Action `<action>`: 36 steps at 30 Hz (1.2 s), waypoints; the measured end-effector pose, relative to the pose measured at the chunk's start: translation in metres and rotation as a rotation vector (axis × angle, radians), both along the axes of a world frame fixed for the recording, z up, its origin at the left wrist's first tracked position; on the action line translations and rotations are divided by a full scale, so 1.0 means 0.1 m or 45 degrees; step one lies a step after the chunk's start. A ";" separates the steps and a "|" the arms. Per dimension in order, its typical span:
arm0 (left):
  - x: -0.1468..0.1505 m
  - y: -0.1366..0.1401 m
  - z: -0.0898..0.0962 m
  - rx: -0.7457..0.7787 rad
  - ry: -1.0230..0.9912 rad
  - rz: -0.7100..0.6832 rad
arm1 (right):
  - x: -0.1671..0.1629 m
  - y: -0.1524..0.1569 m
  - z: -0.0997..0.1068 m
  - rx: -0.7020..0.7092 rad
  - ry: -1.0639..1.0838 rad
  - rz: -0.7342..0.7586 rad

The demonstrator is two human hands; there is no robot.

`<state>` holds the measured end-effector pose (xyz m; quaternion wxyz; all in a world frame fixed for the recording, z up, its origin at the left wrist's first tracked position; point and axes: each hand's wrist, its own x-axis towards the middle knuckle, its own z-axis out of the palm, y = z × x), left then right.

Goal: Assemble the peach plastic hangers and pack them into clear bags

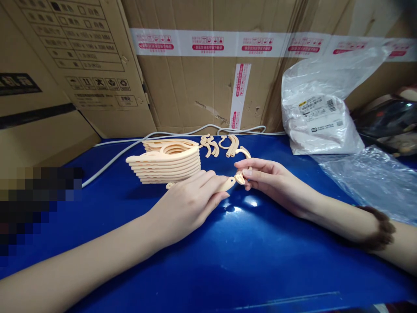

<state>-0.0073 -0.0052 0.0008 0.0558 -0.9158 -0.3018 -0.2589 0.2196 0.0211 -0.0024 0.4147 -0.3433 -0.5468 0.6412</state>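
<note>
My left hand (189, 198) is closed around a long cream plastic arm (227, 185). Its rounded tip with a small dark hole sticks out past the fingers, while most of its length is hidden under the hand. Close by on the right, my right hand (272, 180) pinches a curved cream plastic hook (245, 151), whose round end (240, 178) faces that tip. Whether the two pieces touch, I cannot tell. Behind my left hand lies a neat stack of cream plastic hanger-like pieces (163, 165).
Loose curved cream pieces (210, 145) and a bundle of similar ones (232, 145) lie at the back of the blue table (208, 269). A pale cable (114, 163) runs behind the stack. Cardboard boxes (195, 87) form the back; a labelled plastic bag (321, 124) stands right.
</note>
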 end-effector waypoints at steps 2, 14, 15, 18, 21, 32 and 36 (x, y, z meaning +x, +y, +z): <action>0.00 0.00 0.00 0.005 -0.004 -0.003 | 0.00 0.00 0.00 -0.007 0.007 0.001; 0.00 0.01 -0.02 0.010 -0.039 -0.024 | 0.01 0.00 -0.02 0.057 -0.042 0.090; 0.00 0.01 -0.02 0.004 -0.039 -0.024 | 0.01 0.00 -0.02 0.061 -0.055 0.086; 0.00 0.01 -0.02 -0.013 -0.044 -0.023 | -0.02 -0.02 0.00 0.092 -0.115 0.085; 0.00 0.02 -0.01 -0.017 -0.052 -0.031 | -0.03 -0.04 0.03 0.104 -0.149 0.087; 0.01 0.02 -0.03 0.051 -0.051 -0.079 | 0.03 0.00 0.00 0.077 -0.155 0.136; 0.01 0.00 -0.01 0.061 -0.060 -0.100 | 0.02 0.00 0.01 0.057 -0.116 0.164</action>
